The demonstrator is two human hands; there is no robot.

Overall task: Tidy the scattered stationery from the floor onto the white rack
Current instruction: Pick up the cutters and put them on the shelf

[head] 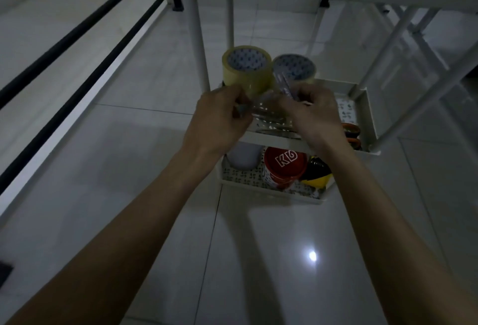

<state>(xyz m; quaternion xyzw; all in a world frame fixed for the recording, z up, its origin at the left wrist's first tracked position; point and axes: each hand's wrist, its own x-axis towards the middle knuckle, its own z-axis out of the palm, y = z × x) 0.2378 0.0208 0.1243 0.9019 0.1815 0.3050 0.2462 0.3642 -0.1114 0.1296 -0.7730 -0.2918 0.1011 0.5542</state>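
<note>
Both my hands reach over the upper tray of the white rack [368,120]. My left hand [219,120] pinches a small grey thing at the edge of a clear plastic packet [266,112]. My right hand [314,115] grips the packet's other side together with a clear pen-like stick [283,84] that points up. Two rolls of yellowish tape [245,71] [294,67] stand side by side at the back of the upper tray, just beyond my fingers. Orange-handled scissors [351,134] lie at the tray's right end.
The lower tray [258,183] holds a red-lidded tub [284,166], a white container [244,155] and a black-and-yellow item [316,172]. A white table leg [199,40] rises behind the rack. Black railings [77,47] run along the left. Glossy white floor tiles [258,260] lie below.
</note>
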